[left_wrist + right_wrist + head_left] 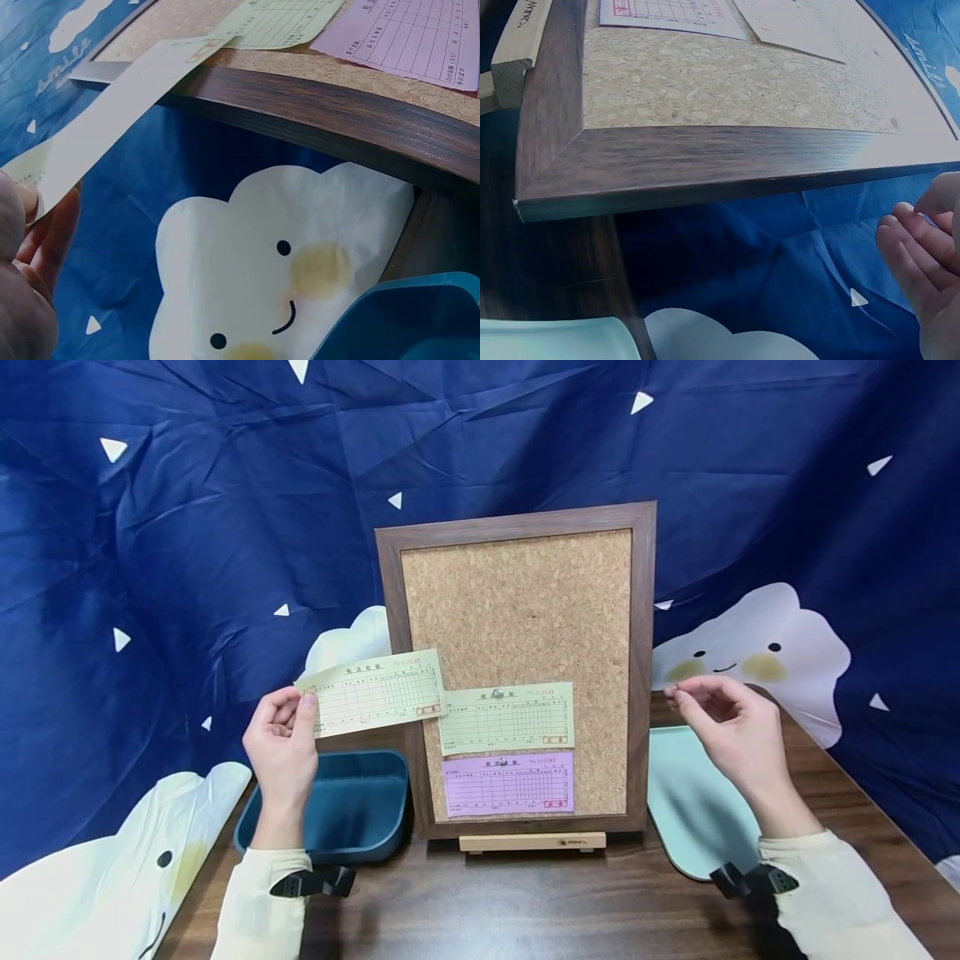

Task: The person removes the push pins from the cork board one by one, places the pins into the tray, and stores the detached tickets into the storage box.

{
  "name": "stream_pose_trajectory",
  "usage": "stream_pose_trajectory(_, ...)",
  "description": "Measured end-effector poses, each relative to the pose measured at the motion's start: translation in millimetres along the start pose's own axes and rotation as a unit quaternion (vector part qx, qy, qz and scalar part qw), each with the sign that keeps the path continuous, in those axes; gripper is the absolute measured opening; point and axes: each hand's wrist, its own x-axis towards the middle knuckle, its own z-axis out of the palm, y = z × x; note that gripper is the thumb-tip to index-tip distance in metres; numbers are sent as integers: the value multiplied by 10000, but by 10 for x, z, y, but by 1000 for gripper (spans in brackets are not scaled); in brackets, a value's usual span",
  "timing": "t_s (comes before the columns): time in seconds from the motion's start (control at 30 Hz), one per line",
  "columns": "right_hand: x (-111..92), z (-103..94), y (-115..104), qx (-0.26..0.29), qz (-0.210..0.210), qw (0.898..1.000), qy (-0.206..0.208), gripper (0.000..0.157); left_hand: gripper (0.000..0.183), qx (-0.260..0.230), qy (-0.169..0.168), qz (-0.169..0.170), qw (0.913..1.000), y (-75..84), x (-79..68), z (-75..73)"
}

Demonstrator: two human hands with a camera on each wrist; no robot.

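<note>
My left hand pinches the left end of a pale green receipt slip, thumb in front. Its right end overlaps the corkboard's left frame and the edge of a second green slip pinned there. Below that one, a purple slip is pinned at its top edge. Each pinned slip carries a small clear push pin. To the right of the board, my right hand brings thumb and index fingertip together on a tiny object, mostly hidden; I cannot tell its kind.
The framed board leans upright on a wooden stand on the brown table. A dark blue tray lies left of it, behind my left wrist. A mint tray lies to the right. Blue cloth hangs behind.
</note>
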Motion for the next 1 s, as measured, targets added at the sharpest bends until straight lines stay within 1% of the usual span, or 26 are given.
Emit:
stream_pose_trajectory(0.17, -30, 5, 31, -50, 186, 9998, 23, 11, 7, 4, 50, -35, 10000, 1, -11, -3)
stream_pose_trajectory(0.3, -44, 2, 51, -24, 205, 9998, -1, 11, 8, -23, 91, -92, 9999, 2, -23, -13)
stream_pose_trajectory(0.5, -69, -9, 75, -41, 234, 9997, 3, 12, 4, -131, 59, -136, 9998, -13, -22, -24)
stream_pose_trajectory(0.8, -128, -34, 129, -278, 326, 9991, 24, 11, 5, -105, 56, -184, 9998, -59, -45, -86)
stream_pose_trajectory(1.0, -156, -43, 148, -174, 362, 9992, 32, 11, 17, -110, -6, -229, 9997, -101, -62, -141)
